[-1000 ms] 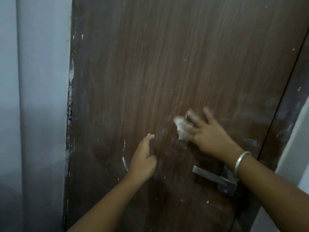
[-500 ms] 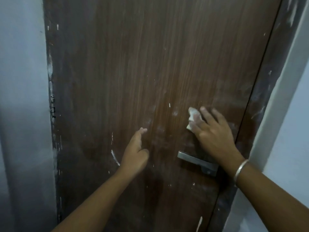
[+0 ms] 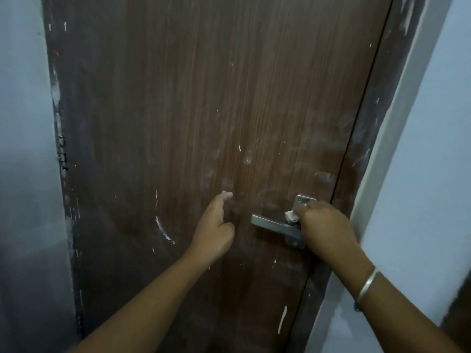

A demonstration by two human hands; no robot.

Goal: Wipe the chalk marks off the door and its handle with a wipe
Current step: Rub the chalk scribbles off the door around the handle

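Right hand (image 3: 323,225): I had lowered it down the door (image 3: 204,98) onto the lever handle (image 3: 270,224), fingers pinching the white wipe (image 3: 291,216).
Left hand (image 3: 216,228): fingers straight, pressed together.

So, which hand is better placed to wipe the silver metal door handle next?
Right: the right hand grips the white wipe at the silver metal handle; the left hand is open and empty.

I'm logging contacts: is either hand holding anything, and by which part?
The right hand holds the wipe bunched in its grip, one corner showing, against the handle by its pivot. The left hand holds nothing.
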